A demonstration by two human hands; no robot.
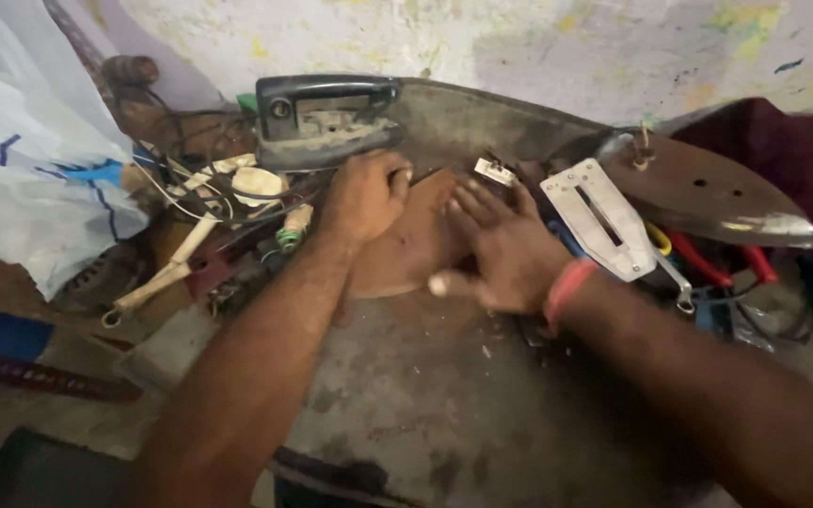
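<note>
My left hand [365, 196] is curled shut at the edge of a flat brown plate [413, 246], just below a dark clothes-iron body with a handle [326, 118]. Whether its fingers pinch anything is hidden. My right hand [501, 252], with a red band at the wrist, lies flat on the brown plate with fingers spread. A small white part [495, 170] sits just beyond the right fingertips.
A bare metal iron soleplate [708, 193] and a slotted silver plate [602, 216] lie to the right, over red-handled tools [708, 263]. Tangled wires and pale tool handles [204, 202] crowd the left, beside a white plastic bag [30, 150]. A stained grey work surface [425, 395] lies in front.
</note>
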